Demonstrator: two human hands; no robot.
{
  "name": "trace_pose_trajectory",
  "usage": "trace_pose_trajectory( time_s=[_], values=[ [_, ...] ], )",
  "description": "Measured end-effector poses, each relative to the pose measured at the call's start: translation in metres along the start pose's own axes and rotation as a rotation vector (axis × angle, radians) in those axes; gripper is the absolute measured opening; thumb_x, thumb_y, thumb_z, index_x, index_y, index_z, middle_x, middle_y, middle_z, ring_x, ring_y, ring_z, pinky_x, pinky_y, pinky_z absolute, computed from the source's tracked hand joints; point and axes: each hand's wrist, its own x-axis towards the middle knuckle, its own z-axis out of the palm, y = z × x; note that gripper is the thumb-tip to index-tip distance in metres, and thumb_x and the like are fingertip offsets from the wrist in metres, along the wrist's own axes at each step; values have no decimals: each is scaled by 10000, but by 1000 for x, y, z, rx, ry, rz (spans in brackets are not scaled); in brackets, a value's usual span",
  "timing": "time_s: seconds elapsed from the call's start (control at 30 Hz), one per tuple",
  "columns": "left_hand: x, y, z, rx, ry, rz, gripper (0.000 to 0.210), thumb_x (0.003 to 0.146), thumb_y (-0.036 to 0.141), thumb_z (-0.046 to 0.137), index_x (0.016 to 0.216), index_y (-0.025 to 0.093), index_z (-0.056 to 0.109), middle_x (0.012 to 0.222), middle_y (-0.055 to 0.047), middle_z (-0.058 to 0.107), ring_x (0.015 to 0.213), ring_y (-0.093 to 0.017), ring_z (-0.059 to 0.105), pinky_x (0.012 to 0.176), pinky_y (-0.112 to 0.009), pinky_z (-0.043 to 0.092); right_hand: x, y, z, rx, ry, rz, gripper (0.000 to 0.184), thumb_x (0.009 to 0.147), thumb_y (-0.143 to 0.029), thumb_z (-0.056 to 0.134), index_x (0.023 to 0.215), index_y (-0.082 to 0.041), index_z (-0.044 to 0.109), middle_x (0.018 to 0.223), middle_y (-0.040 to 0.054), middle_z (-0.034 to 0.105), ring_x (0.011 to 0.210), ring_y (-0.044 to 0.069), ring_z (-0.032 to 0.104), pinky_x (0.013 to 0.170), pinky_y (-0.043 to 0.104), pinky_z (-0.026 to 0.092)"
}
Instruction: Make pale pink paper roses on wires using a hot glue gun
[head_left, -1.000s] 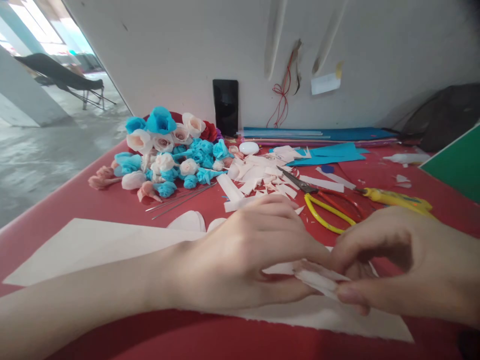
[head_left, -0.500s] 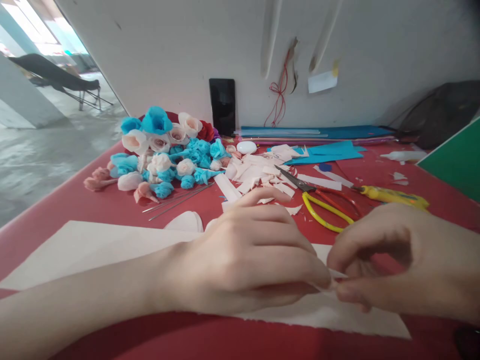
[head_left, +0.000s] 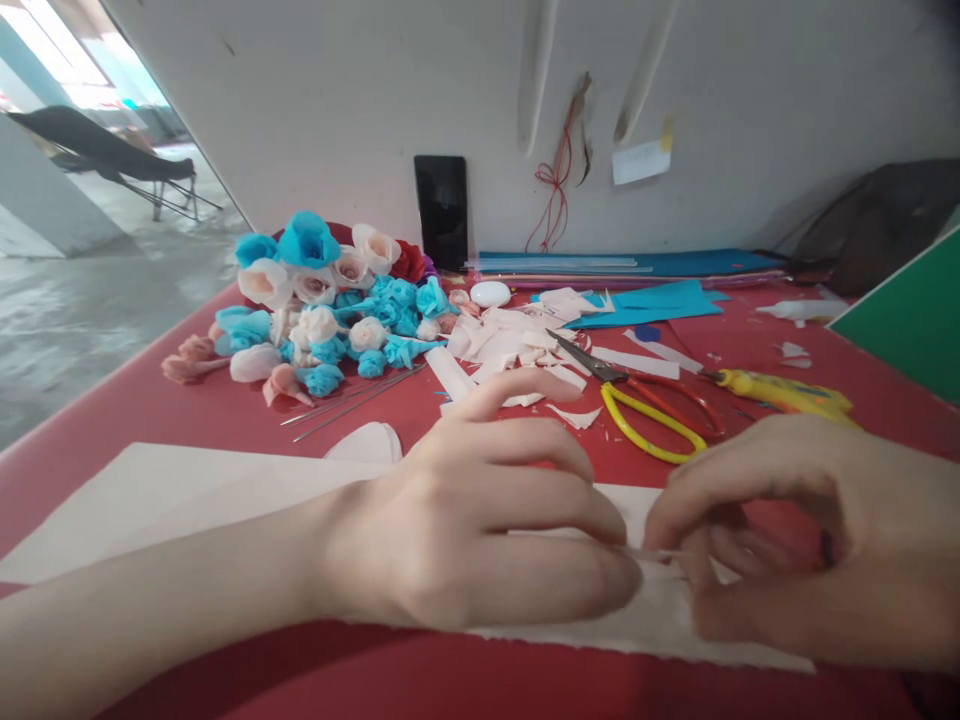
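Note:
My left hand (head_left: 480,530) is closed, its thumb hidden under the fingers, over a large pale paper sheet (head_left: 202,490) lying on the red table. Facing it, my right hand (head_left: 832,540) pinches with thumb and forefinger, slightly blurred. Between the two sets of fingertips shows a thin, pale piece of paper (head_left: 654,554), mostly covered by the fingers. Cut pale paper petals (head_left: 367,443) lie just behind my left wrist. Scissors (head_left: 652,425) with one yellow and one red handle rest beyond my hands, blades spread.
Blue, white and pink paper flowers (head_left: 322,325) are heaped at the back left, near thin metal wires (head_left: 352,400). Pale paper scraps (head_left: 502,340) cover the middle. A yellow glue gun (head_left: 784,393) lies at right. A black phone (head_left: 441,212) leans on the wall.
My right hand has shifted slightly right, its fingertips now farther from my left ones. The left fingers have moved a little left, and more of the thin paper between them shows.

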Motion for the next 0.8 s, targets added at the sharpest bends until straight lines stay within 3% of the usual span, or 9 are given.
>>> trace_pose_trajectory(
  time_s=[0.1, 0.2, 0.37, 0.53, 0.67, 0.8],
  values=[
    [-1, -4, 3, -5, 5, 34, 47, 763, 141, 627, 749, 177, 652, 763, 65, 723, 676, -85, 590, 970, -334, 341, 1, 5, -2, -50, 63, -15, 290, 564, -430, 718, 825, -310, 679, 804, -4, 642, 689, 197, 574, 477, 220, 464],
    [-2, -6, 5, -3, 12, 39, 56, 759, 125, 626, 766, 174, 652, 769, 60, 723, 682, -90, 594, 978, -357, 338, 3, 1, -1, -42, -26, -21, 237, 689, -505, 633, 790, -296, 684, 750, -22, 634, 685, 169, 557, 516, 222, 431],
    [-4, -7, 8, 10, 6, 31, 68, 750, 111, 626, 740, 175, 647, 755, 55, 722, 681, -95, 607, 981, -361, 346, 6, -7, 1, 37, -124, -64, 132, 748, -365, 628, 677, -261, 667, 641, -50, 599, 621, 110, 485, 529, 195, 355],
    [-5, -11, 9, 27, 61, 133, 88, 789, 154, 579, 808, 185, 659, 779, 55, 720, 692, -112, 596, 976, -358, 347, 7, -5, 1, 77, -140, -86, 139, 750, -317, 632, 636, -242, 662, 594, -48, 577, 583, 97, 459, 529, 182, 352],
    [-7, -11, 8, 51, -21, 69, 118, 778, 154, 597, 858, 189, 675, 807, 49, 724, 700, -115, 594, 981, -360, 342, 7, -6, 2, 86, -147, -109, 161, 769, -313, 608, 643, -240, 675, 588, -39, 581, 583, 98, 470, 545, 185, 362],
    [-9, -14, 12, 46, 110, 161, 129, 774, 146, 591, 855, 186, 684, 773, 57, 719, 692, -108, 582, 996, -364, 324, 8, -6, 2, 91, -129, -115, 149, 766, -311, 606, 655, -250, 683, 580, -46, 582, 563, 91, 454, 528, 176, 354]
  ],
)
